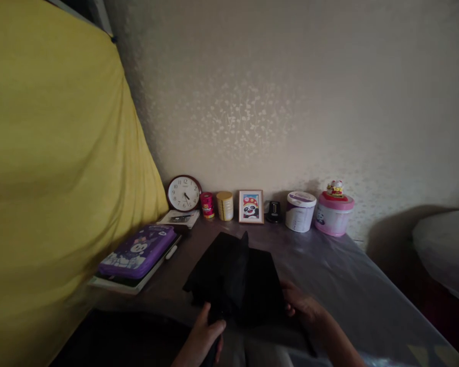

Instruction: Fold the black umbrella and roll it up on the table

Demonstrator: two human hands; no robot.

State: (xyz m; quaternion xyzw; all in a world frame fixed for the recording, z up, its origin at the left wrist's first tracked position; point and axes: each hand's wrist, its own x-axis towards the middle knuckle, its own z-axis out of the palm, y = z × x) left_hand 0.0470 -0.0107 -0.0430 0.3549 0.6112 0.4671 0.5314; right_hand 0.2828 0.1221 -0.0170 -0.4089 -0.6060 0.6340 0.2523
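A black umbrella, partly folded with loose fabric panels, is held over the near middle of the table. One fold of its cloth stands up in the centre. My left hand is closed round its dark handle at the bottom, thumb on top. At the right edge of the fabric, my right hand pinches the cloth between bent fingers. A thin dark strip hangs below that hand. Dim light hides much of the umbrella's detail.
On the table, a purple case lies on books at left. Along the wall stand a clock, a red can, a yellow can, a panda picture and two tubs. Black material lies front left.
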